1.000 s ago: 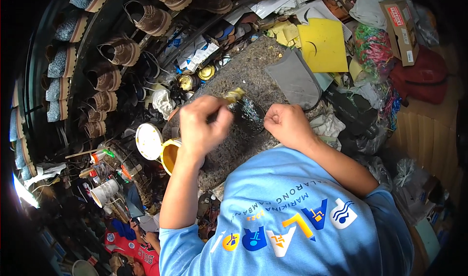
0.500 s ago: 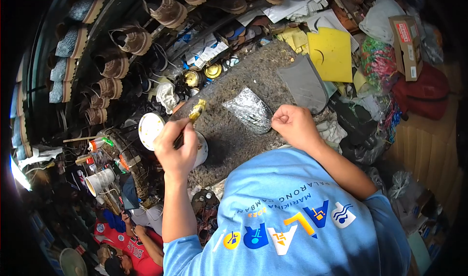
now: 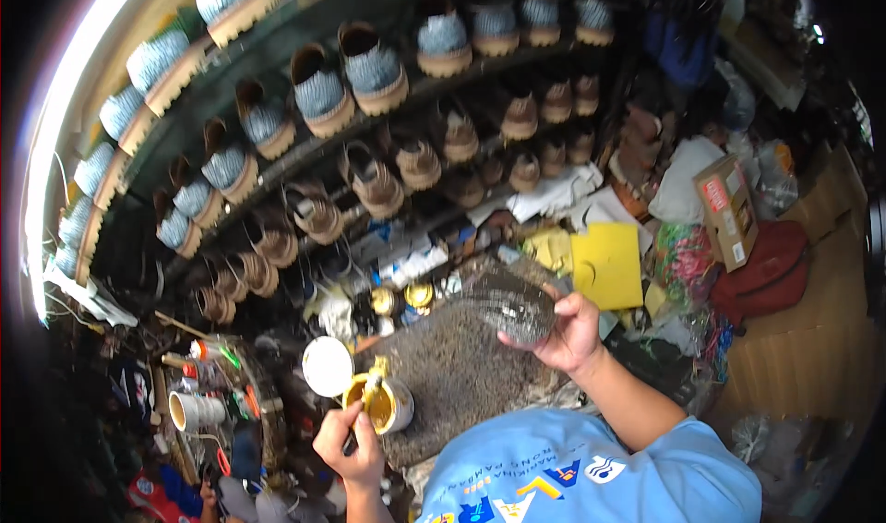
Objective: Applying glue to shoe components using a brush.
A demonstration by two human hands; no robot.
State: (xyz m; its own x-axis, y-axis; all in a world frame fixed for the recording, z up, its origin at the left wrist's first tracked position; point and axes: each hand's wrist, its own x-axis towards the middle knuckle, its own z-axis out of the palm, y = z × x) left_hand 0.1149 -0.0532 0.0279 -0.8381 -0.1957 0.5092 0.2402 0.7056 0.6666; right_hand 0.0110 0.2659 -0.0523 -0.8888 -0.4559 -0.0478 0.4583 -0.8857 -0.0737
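Observation:
My left hand pinches a glue brush with yellowish bristles, held at the mouth of a white can of amber-yellow glue. Beside the can lies its round white lid. Lifted above the work surface, a dark, curved-edged flat piece is gripped at its right edge by my right hand. Its face looks wet and shiny, and motion blurs it somewhat.
Shelves of blue and brown shoes rise behind the work surface. Two small open tins stand at its far edge. A yellow sheet lies at the far right, near a cardboard box and a red bag. A white cup lies left.
My right hand has taken hold of the shiny piece and raised it off the surface. The brush has come down to the glue can. My view has tilted up toward the shelves.

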